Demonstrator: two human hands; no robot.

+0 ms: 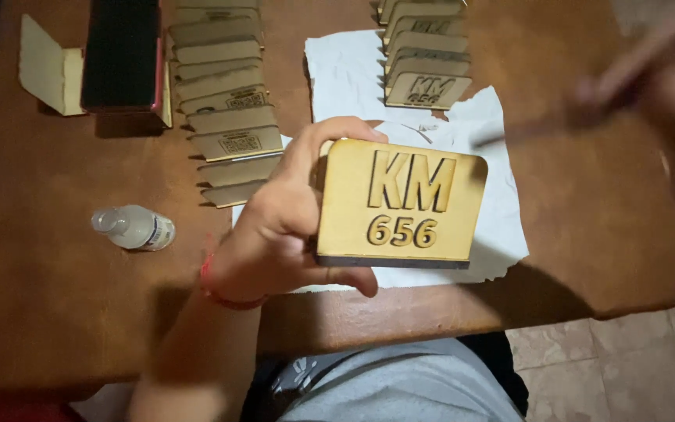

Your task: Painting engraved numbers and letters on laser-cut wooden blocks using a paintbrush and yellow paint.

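Left hand (279, 227) clamped round the left edge of a flat tan wooden plaque with raised letters and digits (400, 205), thumb under, fingers curled over the top, held up above the white paper sheet (501, 227). Right hand (666, 101) way off to the right, blurred, gripping a thin dark stick-like tool (541, 125), can't tell how tight. Just left of the holding hand, a small clear plastic bottle (134, 227) on its side; beyond it, rows of similar wooden plaques (224, 117).

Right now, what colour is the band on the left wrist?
Red, on the left hand's wrist band; head view.
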